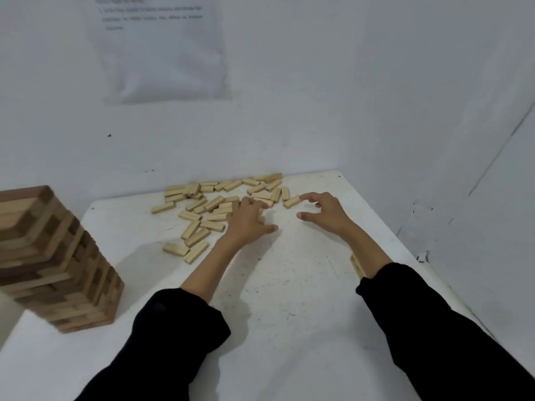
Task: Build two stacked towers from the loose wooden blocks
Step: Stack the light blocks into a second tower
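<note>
Heap of loose wooden blocks (214,206), pale and lying flat, scattered along the far edge of a white bench (289,299), the farthest pieces close against the wall (289,125). A few strays spread nearer, toward the middle of the bench.

Left hand (249,219) palm-down on the heap's right side, fingers bent over the blocks, thumb stretched sideways across bare benchtop. Grip on any block impossible to tell.

Right hand (325,212) just beside it, toward the far right corner, fingers curved and held apart from the thumb, holding nothing. Forefinger tip at the end of a single block (292,202) lying at the heap's right fringe.

Black sleeves (179,328) covering both arms to mid-forearm.

Another block (357,266) near the bench's right edge, half hidden beneath the right forearm.

Tall tower (58,256) of light and dark wooden blocks, layers crossed, upright at the bench's left edge, well apart from the heap and from both hands, somewhat blurred.

Printed sheet (162,47) on the wall above the far edge, text too blurred to read.
</note>
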